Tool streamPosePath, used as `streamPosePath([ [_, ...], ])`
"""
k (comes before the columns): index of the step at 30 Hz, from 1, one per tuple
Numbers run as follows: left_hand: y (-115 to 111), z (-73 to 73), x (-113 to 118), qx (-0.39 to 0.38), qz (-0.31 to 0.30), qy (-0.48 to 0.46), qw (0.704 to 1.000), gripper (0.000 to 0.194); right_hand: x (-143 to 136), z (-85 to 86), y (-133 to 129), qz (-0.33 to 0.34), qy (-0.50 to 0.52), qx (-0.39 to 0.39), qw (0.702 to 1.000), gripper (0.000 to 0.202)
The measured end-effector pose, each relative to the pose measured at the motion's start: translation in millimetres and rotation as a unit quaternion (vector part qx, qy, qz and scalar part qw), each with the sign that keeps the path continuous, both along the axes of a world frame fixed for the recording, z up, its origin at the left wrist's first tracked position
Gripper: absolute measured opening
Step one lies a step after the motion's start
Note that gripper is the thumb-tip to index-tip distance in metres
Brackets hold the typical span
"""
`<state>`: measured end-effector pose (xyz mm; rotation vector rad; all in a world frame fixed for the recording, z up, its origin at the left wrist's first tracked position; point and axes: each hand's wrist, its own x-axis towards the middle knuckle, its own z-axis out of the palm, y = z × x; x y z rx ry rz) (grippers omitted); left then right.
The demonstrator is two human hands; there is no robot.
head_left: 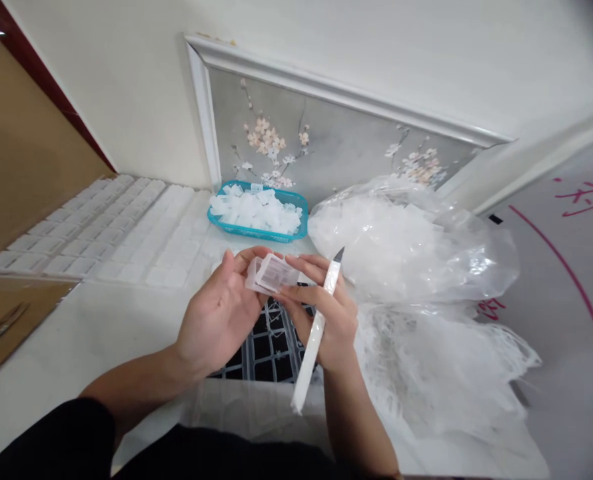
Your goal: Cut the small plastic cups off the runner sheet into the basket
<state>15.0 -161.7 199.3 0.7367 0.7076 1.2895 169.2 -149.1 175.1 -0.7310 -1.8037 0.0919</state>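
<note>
A small translucent plastic box (275, 275) is held up between both hands, over a black gridded tray (271, 343). My left hand (217, 313) supports it from the left with the fingers behind it and the thumb raised. From the other side, the fingertips of my right hand (334, 323) pinch the same box. A craft knife (310, 357) with a white wrapped handle is also tucked between my right-hand fingers, its dark blade pointing up and away. Fingers partly cover the box, so its inside is hard to make out.
A blue basket (256, 235) of small white plastic pieces stands by the wall. Rows of similar pieces (101, 230) lie at left. To the right are a large clear bag (401, 240) of white pieces and a heap of stringy white plastic (441, 373). A whiteboard (571, 293) borders the right.
</note>
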Motion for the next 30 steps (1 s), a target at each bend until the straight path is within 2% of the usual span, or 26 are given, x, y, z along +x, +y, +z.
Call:
streamPosePath([
  [4, -3.7, 1.6, -1.0, -0.010, -0.023, -0.062, 0.998, 0.042, 1.7, 1.5, 1.2, 0.011, -0.024, -0.011, 1.000, 0.011],
  [9, -7.4, 4.3, 0.0, -0.027, -0.037, -0.089, 0.995, 0.043, 4.7, 1.7, 0.6, 0.006, -0.058, -0.029, 0.998, 0.022],
  [12, -4.8, 2.1, 2.2, -0.014, -0.042, -0.099, 0.994, 0.041, 5.1, 0.3, 0.6, 0.000, -0.071, -0.030, 0.997, 0.016],
  [14, -2.3, -2.7, 4.2, 0.003, -0.042, -0.097, 0.994, 0.033, 5.6, -1.6, 2.0, -0.007, -0.067, -0.038, 0.997, 0.009],
  [18, 1.7, -20.0, 9.5, 0.033, -0.040, -0.063, 0.997, 0.036, 11.6, -3.8, 6.0, -0.023, -0.061, -0.054, 0.996, 0.017],
  [20, 10.5, -30.7, 13.5, 0.052, -0.030, -0.036, 0.998, 0.031, 17.4, -1.7, 5.4, -0.032, -0.065, -0.062, 0.995, 0.022],
  [22, 34.1, -41.5, 18.4, 0.091, 0.016, -0.002, 0.996, 0.027, 23.7, 2.6, 1.6, -0.048, -0.046, -0.068, 0.996, 0.028],
  [24, 77.1, -50.8, 23.4, 0.156, 0.103, 0.053, 0.981, 0.032, 28.1, 8.2, -5.6, -0.059, 0.012, -0.068, 0.996, 0.032],
  [25, 104.9, -54.6, 25.6, 0.198, 0.155, 0.098, 0.963, 0.036, 28.9, 11.0, -10.1, -0.058, 0.056, -0.072, 0.994, 0.034],
  [26, 134.9, -57.6, 27.5, 0.239, 0.196, 0.160, 0.938, 0.040, 28.5, 13.4, -15.0, -0.053, 0.107, -0.080, 0.990, 0.036],
  [28, 193.9, -61.9, 30.1, 0.285, 0.219, 0.333, 0.872, 0.043, 24.7, 15.6, -25.4, -0.030, 0.202, -0.114, 0.972, 0.044],
  [29, 219.0, -63.4, 31.0, 0.281, 0.194, 0.445, 0.828, 0.043, 21.7, 14.5, -30.2, -0.016, 0.240, -0.139, 0.961, 0.048],
  [30, 239.4, -64.8, 31.8, 0.274, 0.135, 0.551, 0.777, 0.044, 18.4, 11.5, -34.5, -0.004, 0.271, -0.161, 0.949, 0.049],
])
